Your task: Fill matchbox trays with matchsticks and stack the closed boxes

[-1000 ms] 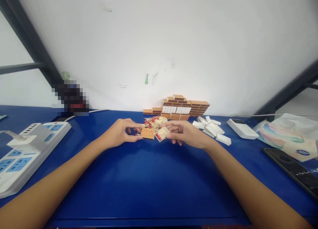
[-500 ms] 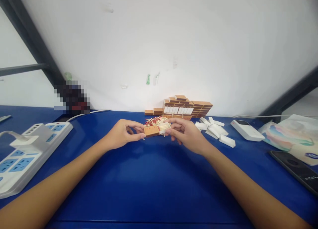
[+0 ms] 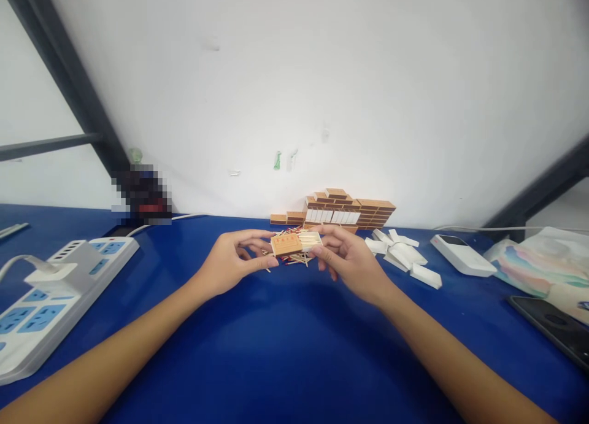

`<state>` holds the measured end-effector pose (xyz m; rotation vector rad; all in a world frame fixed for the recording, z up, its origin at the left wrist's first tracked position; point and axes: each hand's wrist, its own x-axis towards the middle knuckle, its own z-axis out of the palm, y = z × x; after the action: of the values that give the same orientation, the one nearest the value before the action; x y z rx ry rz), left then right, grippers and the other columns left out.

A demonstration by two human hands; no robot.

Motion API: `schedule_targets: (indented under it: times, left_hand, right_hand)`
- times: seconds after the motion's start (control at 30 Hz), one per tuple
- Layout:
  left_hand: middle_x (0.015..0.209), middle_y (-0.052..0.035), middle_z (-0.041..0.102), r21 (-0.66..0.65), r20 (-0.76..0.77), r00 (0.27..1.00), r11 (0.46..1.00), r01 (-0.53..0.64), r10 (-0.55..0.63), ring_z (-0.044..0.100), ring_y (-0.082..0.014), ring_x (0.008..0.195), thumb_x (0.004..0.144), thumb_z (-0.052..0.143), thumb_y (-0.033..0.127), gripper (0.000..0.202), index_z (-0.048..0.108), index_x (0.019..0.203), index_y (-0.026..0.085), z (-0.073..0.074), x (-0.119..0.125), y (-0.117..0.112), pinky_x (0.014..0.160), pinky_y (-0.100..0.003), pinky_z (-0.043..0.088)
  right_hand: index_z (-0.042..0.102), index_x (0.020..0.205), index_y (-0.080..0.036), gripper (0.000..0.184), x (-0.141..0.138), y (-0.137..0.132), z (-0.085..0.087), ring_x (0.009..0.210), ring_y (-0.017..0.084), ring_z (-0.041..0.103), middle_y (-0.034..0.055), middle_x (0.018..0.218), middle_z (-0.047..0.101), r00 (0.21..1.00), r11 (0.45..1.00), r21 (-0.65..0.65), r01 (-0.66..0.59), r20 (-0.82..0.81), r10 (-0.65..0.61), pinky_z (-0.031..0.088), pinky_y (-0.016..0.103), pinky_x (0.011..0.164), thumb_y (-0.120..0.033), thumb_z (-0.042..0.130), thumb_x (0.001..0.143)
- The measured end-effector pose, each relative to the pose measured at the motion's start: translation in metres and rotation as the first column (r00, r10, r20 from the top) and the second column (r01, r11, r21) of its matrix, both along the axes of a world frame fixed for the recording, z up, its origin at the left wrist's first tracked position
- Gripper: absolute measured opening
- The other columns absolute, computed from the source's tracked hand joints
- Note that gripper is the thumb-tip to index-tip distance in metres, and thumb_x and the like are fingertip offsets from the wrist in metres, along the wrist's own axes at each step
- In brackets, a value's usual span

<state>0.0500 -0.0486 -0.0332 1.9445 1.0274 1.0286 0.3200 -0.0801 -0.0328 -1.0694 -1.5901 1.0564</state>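
Observation:
My left hand (image 3: pixel 232 261) pinches the orange sleeve of a matchbox (image 3: pixel 286 244) between thumb and fingers. My right hand (image 3: pixel 352 258) grips the white inner tray (image 3: pixel 311 239), which sits partly inside the sleeve and shows matches. Both hands hold the box a little above the blue table (image 3: pixel 276 350). A loose pile of red-tipped matches (image 3: pixel 294 258) lies on the table right under and behind the box.
A stack of matchboxes (image 3: pixel 343 207) stands against the white wall. Several empty white trays (image 3: pixel 405 252) lie to the right, then a white device (image 3: pixel 462 255), a plastic bag (image 3: pixel 538 258) and a dark phone (image 3: pixel 552 329). A white power strip (image 3: pixel 50 295) sits at the left.
The sleeve and tray, apart on the table a second ago, have been brought together and lifted. The tray has slid further into the sleeve.

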Motion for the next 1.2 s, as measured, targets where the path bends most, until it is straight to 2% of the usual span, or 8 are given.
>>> schedule_targets:
  times: [0.33, 0.4, 0.53, 0.67, 0.77, 0.93, 1.07, 1.2]
  left_hand:
    - [0.111, -0.0112, 0.082, -0.084, 0.069, 0.996, 0.995, 0.062, -0.056, 0.078, -0.0225, 0.083, 0.083, 0.084, 0.042, 0.057, 0.073, 0.134, 0.019, -0.002, 0.007, -0.005, 0.063, -0.030, 0.061]
    - [0.110, -0.0111, 0.082, -0.100, 0.104, 0.994, 0.994, 0.048, -0.038, 0.078, -0.0226, 0.083, 0.081, 0.086, 0.042, 0.057, 0.074, 0.132, 0.018, -0.003, 0.008, -0.006, 0.062, -0.029, 0.060]
    - [0.109, -0.0098, 0.082, -0.059, 0.111, 0.994, 0.998, 0.007, -0.001, 0.078, -0.0261, 0.090, 0.079, 0.088, 0.045, 0.058, 0.076, 0.130, 0.020, -0.007, 0.010, -0.009, 0.068, -0.033, 0.061]
    - [0.111, -0.0083, 0.082, 0.018, 0.043, 0.999, 1.000, 0.001, -0.002, 0.078, -0.0271, 0.093, 0.082, 0.085, 0.048, 0.056, 0.076, 0.132, 0.023, -0.011, 0.010, -0.013, 0.076, -0.036, 0.062]
    - [0.110, -0.0065, 0.082, 0.062, -0.004, 1.000, 0.998, -0.024, 0.024, 0.077, -0.0233, 0.088, 0.085, 0.083, 0.049, 0.057, 0.073, 0.135, 0.025, -0.010, 0.007, -0.011, 0.076, -0.034, 0.061]
    - [0.100, -0.0054, 0.078, 0.175, -0.074, 0.982, 0.972, -0.158, 0.173, 0.070, -0.0191, 0.084, 0.089, 0.077, 0.047, 0.048, 0.075, 0.130, 0.023, -0.005, 0.004, 0.025, 0.070, -0.029, 0.055]
    - [0.095, -0.0055, 0.075, 0.265, -0.211, 0.960, 0.956, -0.125, 0.184, 0.067, -0.0196, 0.085, 0.087, 0.078, 0.042, 0.039, 0.079, 0.118, 0.019, -0.001, 0.017, 0.076, 0.074, -0.030, 0.052]
    - [0.093, -0.0041, 0.079, 0.230, -0.234, 0.961, 0.969, -0.094, 0.149, 0.070, -0.0194, 0.084, 0.089, 0.075, 0.039, 0.034, 0.080, 0.115, 0.018, -0.001, 0.032, 0.107, 0.080, -0.031, 0.054]
  right_hand:
    - [0.058, 0.137, -0.020, 0.055, -0.008, -0.005, -0.005, 0.066, 0.016, 0.064, 0.0067, 0.093, 0.074, 0.998, 0.998, -0.022, -0.056, -0.033, 0.056, 0.051, 0.025, 0.044, -0.051, 0.072, 0.093]
    - [0.051, 0.149, -0.022, 0.064, -0.017, -0.011, -0.006, 0.075, 0.019, 0.067, 0.0090, 0.101, 0.073, 0.997, 0.998, -0.029, -0.061, -0.052, 0.059, 0.055, 0.027, 0.047, -0.051, 0.069, 0.095]
    - [0.019, 0.170, -0.032, 0.081, -0.038, -0.029, -0.010, 0.101, 0.025, 0.069, 0.0132, 0.127, 0.067, 0.985, 0.989, -0.043, -0.141, -0.110, 0.136, 0.065, 0.037, 0.066, -0.053, 0.058, 0.102]
    - [0.015, 0.171, -0.035, 0.078, -0.043, -0.038, -0.016, 0.101, 0.024, 0.069, 0.0128, 0.132, 0.066, 0.974, 0.971, -0.092, -0.219, -0.073, 0.212, 0.065, 0.043, 0.080, -0.054, 0.052, 0.105]
    - [0.016, 0.171, -0.034, 0.078, -0.038, -0.032, -0.019, 0.096, 0.023, 0.069, 0.0144, 0.141, 0.061, 0.987, 0.984, -0.082, -0.158, 0.004, 0.159, 0.064, 0.039, 0.071, -0.057, 0.052, 0.104]
    - [0.045, 0.155, -0.027, 0.055, -0.025, -0.018, -0.021, 0.079, 0.019, 0.068, 0.0131, 0.130, 0.067, 0.922, 0.969, 0.233, 0.078, 0.353, -0.159, 0.059, 0.038, 0.069, -0.048, 0.054, 0.105]
    - [0.062, 0.128, -0.022, 0.030, -0.015, -0.010, -0.018, 0.070, 0.019, 0.066, 0.0118, 0.116, 0.070, 0.825, 0.900, 0.430, 0.070, 0.482, -0.295, 0.057, 0.041, 0.076, -0.038, 0.048, 0.107]
    - [0.065, 0.119, -0.021, 0.025, -0.010, -0.007, -0.016, 0.072, 0.019, 0.067, 0.0123, 0.113, 0.071, 0.766, 0.856, 0.513, 0.056, 0.528, -0.367, 0.054, 0.036, 0.071, -0.032, 0.047, 0.108]
